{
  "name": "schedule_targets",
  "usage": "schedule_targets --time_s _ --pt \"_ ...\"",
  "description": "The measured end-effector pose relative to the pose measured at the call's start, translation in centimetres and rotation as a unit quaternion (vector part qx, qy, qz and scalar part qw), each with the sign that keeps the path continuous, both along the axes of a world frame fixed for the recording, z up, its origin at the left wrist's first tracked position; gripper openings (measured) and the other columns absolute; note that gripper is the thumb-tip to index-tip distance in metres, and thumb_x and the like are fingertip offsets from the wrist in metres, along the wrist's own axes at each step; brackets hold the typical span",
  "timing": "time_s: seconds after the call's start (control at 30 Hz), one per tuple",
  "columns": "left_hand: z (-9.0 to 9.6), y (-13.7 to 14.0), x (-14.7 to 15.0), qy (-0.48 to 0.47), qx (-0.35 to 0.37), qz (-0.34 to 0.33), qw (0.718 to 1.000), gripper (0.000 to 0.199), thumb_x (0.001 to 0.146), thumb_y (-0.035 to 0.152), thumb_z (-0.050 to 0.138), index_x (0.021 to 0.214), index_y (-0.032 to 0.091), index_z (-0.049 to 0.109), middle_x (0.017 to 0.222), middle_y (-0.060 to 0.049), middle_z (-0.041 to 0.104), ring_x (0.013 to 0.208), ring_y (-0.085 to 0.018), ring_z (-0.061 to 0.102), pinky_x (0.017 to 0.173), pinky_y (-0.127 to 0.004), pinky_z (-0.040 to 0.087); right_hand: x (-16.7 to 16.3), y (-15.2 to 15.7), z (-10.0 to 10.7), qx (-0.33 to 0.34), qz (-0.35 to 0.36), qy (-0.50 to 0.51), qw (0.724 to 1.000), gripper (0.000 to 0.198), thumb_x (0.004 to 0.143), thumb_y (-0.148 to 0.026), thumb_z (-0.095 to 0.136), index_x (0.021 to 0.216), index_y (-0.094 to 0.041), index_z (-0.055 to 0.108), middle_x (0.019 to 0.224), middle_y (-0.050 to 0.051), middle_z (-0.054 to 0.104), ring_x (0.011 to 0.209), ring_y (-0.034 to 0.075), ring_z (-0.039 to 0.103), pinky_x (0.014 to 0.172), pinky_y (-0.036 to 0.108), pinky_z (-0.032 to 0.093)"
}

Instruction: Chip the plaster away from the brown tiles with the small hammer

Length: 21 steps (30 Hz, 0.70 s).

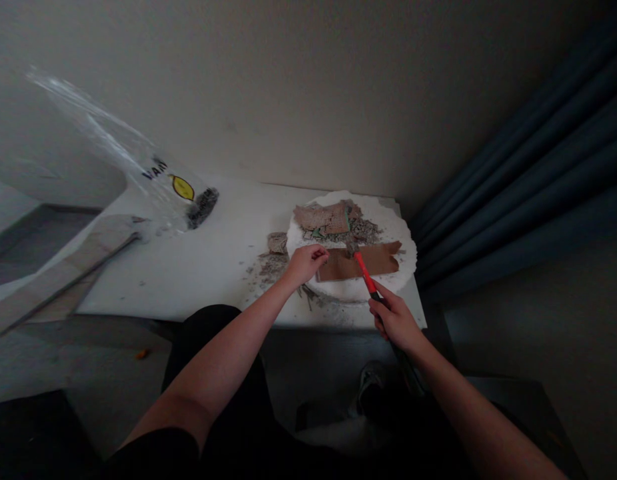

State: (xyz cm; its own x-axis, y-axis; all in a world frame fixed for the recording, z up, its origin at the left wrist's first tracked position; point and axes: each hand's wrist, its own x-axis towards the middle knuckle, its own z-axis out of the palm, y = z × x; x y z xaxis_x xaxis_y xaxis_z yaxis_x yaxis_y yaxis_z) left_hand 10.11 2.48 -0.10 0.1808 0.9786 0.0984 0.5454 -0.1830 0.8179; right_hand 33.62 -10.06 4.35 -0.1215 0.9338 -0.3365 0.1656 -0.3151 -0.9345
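My right hand (394, 316) is wrapped round the black grip of a hammer (364, 272) with a red neck. The grey, dusty head rests at the upper edge of a brown cardboard-like strip (338, 265). At the strip's left end, my left hand (307, 262) has its fingers pinched together; what they hold, if anything, is too small to make out. Beneath lies a round white pad (407, 260) with a ragged edge. Farther back on it sit a cracked brownish slab (321, 217) and grey crumbled rubble (366, 231), with a little green showing.
A clear plastic bag (133, 157) with a yellow print and dark grains stands at the left of the white table (198, 267). A long thin rod (73, 280) lies at the left edge. More fragments (276, 243) lie beside the pad. A dark curtain (528, 153) hangs right.
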Motion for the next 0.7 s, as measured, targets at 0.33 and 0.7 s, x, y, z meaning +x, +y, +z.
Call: schedule_targets --time_s 0.33,0.7 --pt "0.01 -0.06 -0.04 0.007 0.012 -0.009 1.0 0.013 0.083 0.026 0.059 0.085 0.017 0.069 0.081 -0.001 0.072 0.074 -0.013 0.064 0.075 -0.027 0.049 0.13 0.01 -0.27 0.005 0.003 0.0 1.0 0.072 0.087 -0.037 0.055 0.153 -0.02 0.033 0.059 -0.008 0.044 0.035 0.007 0.035 0.028 0.018 0.029" --pt "0.5 -0.38 -0.07 0.056 0.047 -0.04 0.996 0.015 0.086 0.026 0.057 0.089 0.019 0.069 0.084 -0.001 0.072 0.075 -0.014 0.064 0.075 -0.028 0.049 0.0 0.0 -0.11 -0.004 -0.002 0.005 1.0 0.07 0.087 -0.037 0.055 0.152 -0.02 0.034 0.059 -0.009 0.044 0.034 0.007 0.033 0.028 0.018 0.028"
